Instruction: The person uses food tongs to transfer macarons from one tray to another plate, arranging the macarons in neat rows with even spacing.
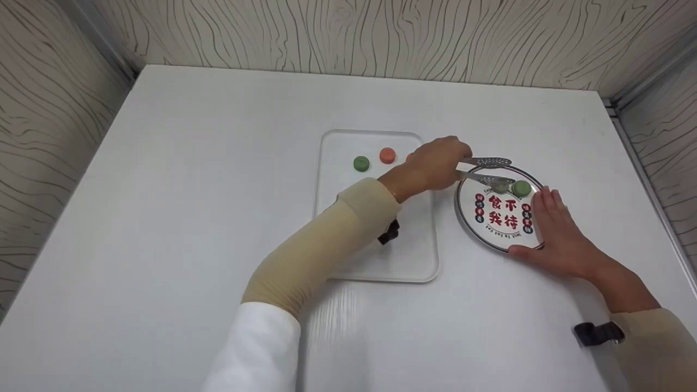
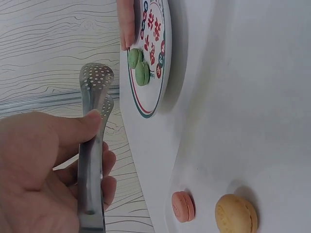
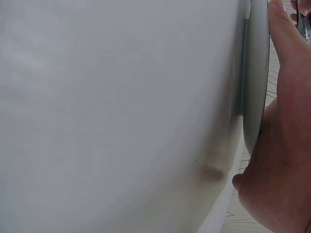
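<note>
My left hand [image 1: 435, 163] holds metal tongs [image 2: 91, 150] with perforated tips. The tips are apart over the far side of a round plate [image 1: 474, 223], with nothing seen between them. Two green macarons [image 2: 142, 74] lie side by side on this plate, which has red characters and a dark rim. My right hand [image 1: 566, 245] rests against the plate's right side, fingers straight along the rim and thumb at the near edge. In the right wrist view the plate's side [image 3: 256, 73] shows beside that hand.
Left of the plate lies a white rectangular tray [image 1: 381, 267], partly under my left arm. On it are a green macaron [image 1: 361, 163] and an orange-pink one [image 1: 387, 155]; another is partly hidden by my hand. The left wrist view shows a yellow macaron [image 2: 236, 214]. Patterned panels [image 1: 348, 32] surround the table.
</note>
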